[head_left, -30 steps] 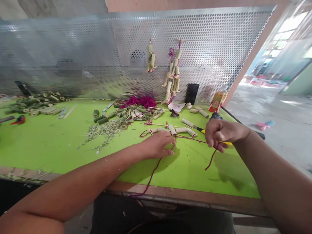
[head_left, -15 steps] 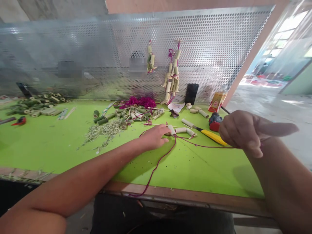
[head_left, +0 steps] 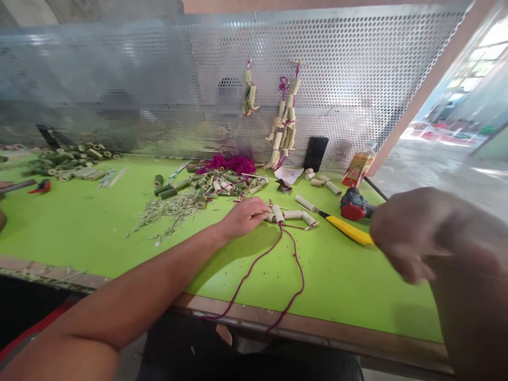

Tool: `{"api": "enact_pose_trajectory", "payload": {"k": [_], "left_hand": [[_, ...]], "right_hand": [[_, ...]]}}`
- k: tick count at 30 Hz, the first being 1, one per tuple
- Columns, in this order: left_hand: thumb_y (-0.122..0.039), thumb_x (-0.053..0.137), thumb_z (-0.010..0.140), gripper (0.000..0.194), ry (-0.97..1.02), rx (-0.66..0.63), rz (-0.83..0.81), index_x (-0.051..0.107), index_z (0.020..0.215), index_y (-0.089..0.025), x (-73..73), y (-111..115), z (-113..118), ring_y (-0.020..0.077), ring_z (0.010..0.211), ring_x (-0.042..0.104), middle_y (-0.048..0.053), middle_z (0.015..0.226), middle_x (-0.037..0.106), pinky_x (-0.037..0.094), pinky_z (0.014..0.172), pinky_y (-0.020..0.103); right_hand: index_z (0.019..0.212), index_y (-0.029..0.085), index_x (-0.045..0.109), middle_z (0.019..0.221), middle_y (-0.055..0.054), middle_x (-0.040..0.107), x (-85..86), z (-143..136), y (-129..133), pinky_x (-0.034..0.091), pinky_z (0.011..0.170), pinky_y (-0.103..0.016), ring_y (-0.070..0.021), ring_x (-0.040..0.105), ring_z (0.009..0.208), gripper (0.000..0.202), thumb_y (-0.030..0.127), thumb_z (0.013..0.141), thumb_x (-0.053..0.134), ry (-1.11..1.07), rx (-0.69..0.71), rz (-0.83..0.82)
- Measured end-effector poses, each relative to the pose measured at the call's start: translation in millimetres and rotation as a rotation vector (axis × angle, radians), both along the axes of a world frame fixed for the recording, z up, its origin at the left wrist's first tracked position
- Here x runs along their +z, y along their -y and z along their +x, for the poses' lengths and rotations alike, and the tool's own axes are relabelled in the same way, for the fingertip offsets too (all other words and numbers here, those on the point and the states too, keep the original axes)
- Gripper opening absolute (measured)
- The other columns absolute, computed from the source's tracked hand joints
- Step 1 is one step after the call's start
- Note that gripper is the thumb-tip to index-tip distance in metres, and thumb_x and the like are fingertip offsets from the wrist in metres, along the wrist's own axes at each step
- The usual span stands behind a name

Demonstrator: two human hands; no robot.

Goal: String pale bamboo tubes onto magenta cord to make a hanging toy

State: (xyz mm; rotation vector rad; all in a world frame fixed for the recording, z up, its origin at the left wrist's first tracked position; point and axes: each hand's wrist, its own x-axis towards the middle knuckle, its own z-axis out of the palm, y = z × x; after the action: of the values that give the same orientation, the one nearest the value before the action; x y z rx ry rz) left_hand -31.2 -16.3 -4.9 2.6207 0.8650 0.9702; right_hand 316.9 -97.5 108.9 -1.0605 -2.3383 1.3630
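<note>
My left hand (head_left: 246, 216) is closed on one end of a small string of pale bamboo tubes, with a short tube at its fingertips. From there an upright-leaning bamboo tube (head_left: 278, 214) and two more tubes (head_left: 292, 214) lie to the right, tied with purple cord. Two long purple cord ends (head_left: 300, 275) trail from this piece down over the table's front edge. Off to the right, my right hand (head_left: 405, 235) hangs in the air, smeared by motion, its fingers unclear. Just left of it lies a yellow utility knife (head_left: 349, 229), blade toward a loose tube (head_left: 305, 202).
Cut bamboo pieces (head_left: 222, 185), shavings (head_left: 170, 208) and purple yarn (head_left: 230, 164) are heaped on the green table (head_left: 130, 222). Strung bamboo figures (head_left: 283, 119) hang on the perforated metal panel (head_left: 341, 69). A red-and-grey power tool (head_left: 353, 203) and a bottle (head_left: 360, 165) stand right.
The cord stretched toward my right hand is now loose, drooping over the table's front edge. My right hand has turned and blurred. My left hand still grips the bamboo piece.
</note>
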Motion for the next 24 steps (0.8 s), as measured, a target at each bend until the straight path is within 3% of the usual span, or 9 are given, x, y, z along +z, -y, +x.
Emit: {"api": "enact_pose_trajectory", "payload": {"k": [1,3,6,9,12,18,24], "left_hand": [[-0.022,0.055,0.096,0.019,-0.02,-0.007,0.028,0.072,0.101,-0.016,-0.5,0.3,-2.2,0.0178,0.093,0.064,0.009,0.097,0.071,0.05,0.087,0.035],[-0.023,0.054,0.096,0.02,-0.079,-0.018,0.071,0.073,0.1,-0.017,-0.3,2.3,-3.4,0.0186,0.095,0.064,0.01,0.097,0.072,0.049,0.088,0.034],[-0.025,0.052,0.097,0.022,-0.174,-0.021,0.093,0.072,0.099,-0.019,-2.0,6.3,0.0,0.0195,0.093,0.065,0.009,0.095,0.073,0.048,0.087,0.035],[-0.028,0.049,0.098,0.025,-0.195,-0.028,0.105,0.072,0.101,-0.019,-8.9,8.6,3.2,0.0204,0.094,0.065,0.009,0.095,0.073,0.047,0.089,0.036],[-0.027,0.046,0.099,0.026,-0.186,-0.059,0.072,0.071,0.102,-0.018,-16.4,8.7,2.8,0.0205,0.098,0.065,0.01,0.098,0.073,0.047,0.092,0.037],[-0.022,0.055,0.091,0.02,-0.204,-0.2,0.0,0.07,0.103,-0.02,-15.9,12.5,2.3,0.0233,0.099,0.063,0.012,0.101,0.071,0.049,0.092,0.04],[-0.019,0.058,0.087,0.025,-0.304,-0.363,-0.12,0.069,0.109,-0.026,-4.2,26.1,-0.9,0.0206,0.097,0.064,0.008,0.108,0.07,0.049,0.089,0.033]], "right_hand": [[0.09,0.026,0.074,0.067,-0.005,0.068,-0.4,-11.6,-3.2,0.046,0.046,-0.026,-0.013,0.058,0.049,0.062,0.083,0.066,0.066,-0.079,0.016,-0.037],[0.088,0.021,0.072,0.066,-0.003,0.066,-9.1,-37.2,-10.9,0.042,0.044,-0.024,-0.0111,0.053,0.049,0.045,0.065,0.08,0.069,-0.12,-0.069,-0.071],[0.079,0.018,0.067,0.068,-0.003,0.065,-37.4,-71.4,-21.9,0.043,0.05,-0.025,-0.0121,0.055,0.055,0.034,0.052,0.083,0.069,0.059,-0.245,-0.011],[0.073,0.019,0.063,0.07,-0.002,0.065,-67.7,-88.4,-28.4,0.042,0.056,-0.027,-0.0146,0.056,0.062,0.024,0.04,0.085,0.064,0.322,-0.299,0.184],[0.074,0.02,0.062,0.076,-0.003,0.066,-87.0,-86.7,-32.2,0.042,0.063,-0.029,-0.017,0.057,0.069,0.019,0.033,0.088,0.057,0.415,-0.247,0.356],[0.089,0.022,0.068,0.083,-0.003,0.069,-93.7,-68.7,-40.3,0.043,0.072,-0.029,-0.0166,0.058,0.075,0.022,0.034,0.096,0.051,0.25,0.005,0.504],[0.096,0.021,0.072,0.087,-0.006,0.072,-87.9,-78.2,-33.9,0.046,0.074,-0.03,-0.0175,0.062,0.078,0.024,0.027,0.095,0.049,0.186,0.043,0.583]]}}
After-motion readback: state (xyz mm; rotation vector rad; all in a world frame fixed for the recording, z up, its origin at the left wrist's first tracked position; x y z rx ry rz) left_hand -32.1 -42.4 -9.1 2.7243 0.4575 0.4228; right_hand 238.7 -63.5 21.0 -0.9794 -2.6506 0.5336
